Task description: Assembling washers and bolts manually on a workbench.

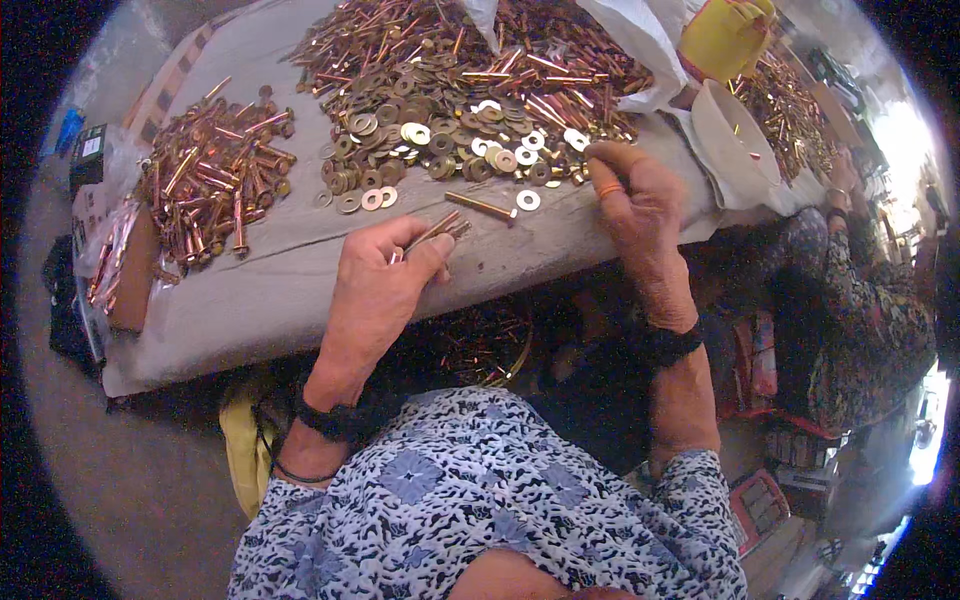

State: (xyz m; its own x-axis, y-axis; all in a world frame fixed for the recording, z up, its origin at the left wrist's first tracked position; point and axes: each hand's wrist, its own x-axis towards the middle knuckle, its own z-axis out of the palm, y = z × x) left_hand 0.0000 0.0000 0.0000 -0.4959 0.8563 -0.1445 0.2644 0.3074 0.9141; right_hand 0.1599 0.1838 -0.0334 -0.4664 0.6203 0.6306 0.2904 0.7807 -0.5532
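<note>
My left hand [385, 265] is closed around a few copper-coloured bolts [452, 226], their ends sticking out past the thumb and fingertips. At the right edge of the washer pile [440, 140], my right hand [640, 200] has its thumb and index finger brought together. Whatever is between those fingertips is too small or hidden to make out. Between my hands a single bolt [480, 206] lies on the grey-covered table, with a loose washer [528, 200] just right of its end.
Long bolts [540, 75] are heaped behind the washers. Another bolt heap [220, 175] lies at the left, beside a cardboard piece [135, 265]. A white bowl [735, 145] and a yellow container [725, 38] stand at the right. Another person's hand [845, 170] is at the far right.
</note>
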